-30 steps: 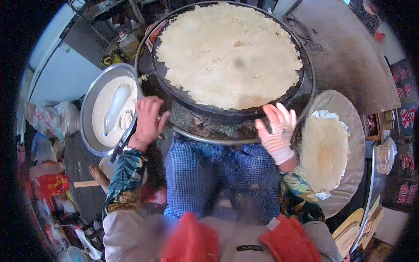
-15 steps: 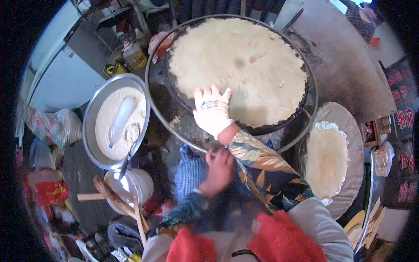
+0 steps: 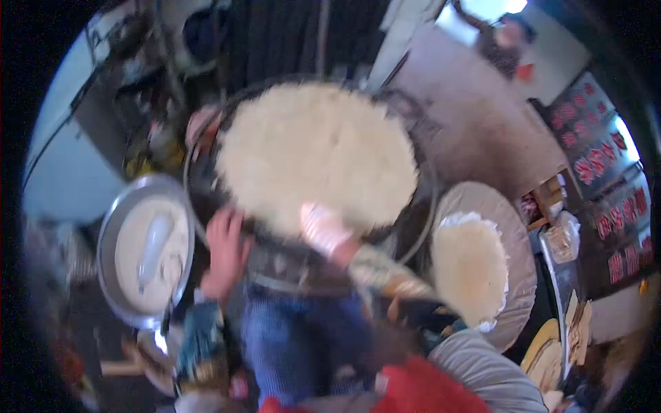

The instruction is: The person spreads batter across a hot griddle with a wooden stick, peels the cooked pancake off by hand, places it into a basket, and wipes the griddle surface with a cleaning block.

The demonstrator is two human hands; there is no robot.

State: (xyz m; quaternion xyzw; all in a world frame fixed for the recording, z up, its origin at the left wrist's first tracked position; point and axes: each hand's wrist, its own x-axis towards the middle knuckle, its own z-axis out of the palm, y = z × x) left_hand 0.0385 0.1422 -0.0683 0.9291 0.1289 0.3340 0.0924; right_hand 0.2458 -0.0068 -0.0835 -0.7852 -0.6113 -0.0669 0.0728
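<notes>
A large round sheet of pale flatbread [image 3: 310, 151] covers most of a dark round griddle [image 3: 406, 206] ringed by a metal hoop. My right hand [image 3: 325, 228], in a whitish glove, lies on the near edge of the flatbread with its fingers stretched out, somewhat blurred. My bare left hand [image 3: 226, 251] is at the near left rim of the griddle, fingers apart and nothing visible in them. Left of it stands a metal basin [image 3: 110, 275] of pale batter or flour, with a clear plastic bottle [image 3: 155, 248] lying in it.
To the right, a finished-looking flatbread [image 3: 471, 272] lies on a round cloth-covered surface [image 3: 520, 275]. A brown board [image 3: 475, 117] stands behind it. Beyond is another person [image 3: 506, 45]. Stacked flat pieces [image 3: 547, 358] lie at lower right, and a wooden handle [image 3: 124, 368] at lower left.
The view has shifted and turned. My left hand has moved left and forward from the near hoop to the griddle's left rim. My right hand now lies nearer the flatbread's close edge.
</notes>
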